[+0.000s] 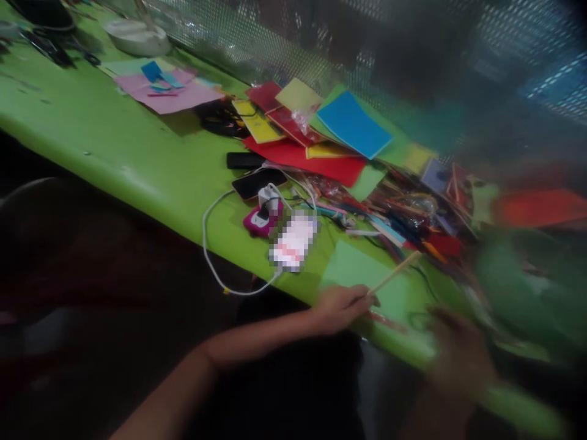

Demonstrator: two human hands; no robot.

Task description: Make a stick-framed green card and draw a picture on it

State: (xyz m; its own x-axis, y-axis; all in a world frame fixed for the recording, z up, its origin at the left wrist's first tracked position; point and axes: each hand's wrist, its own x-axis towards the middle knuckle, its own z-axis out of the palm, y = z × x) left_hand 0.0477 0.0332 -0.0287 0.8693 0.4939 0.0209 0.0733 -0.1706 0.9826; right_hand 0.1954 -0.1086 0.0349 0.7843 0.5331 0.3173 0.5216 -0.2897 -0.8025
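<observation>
My left hand is closed around the lower end of a thin, pale, wooden-looking stick, which points up and to the right. Beneath the stick a light green sheet of paper lies near the table's front edge. A narrow reddish strip rests just below the left fingertips. Farther right, my right hand hovers by the table edge, smeared by motion. Its fingers are too blurred to read, and I see no clear object in it.
On the green table a charging phone trails a white cable over the front edge, beside a pink power socket. Behind lie dark phones, coloured sheets and a cluttered pile of sticks and pens. Pink paper lies farther left.
</observation>
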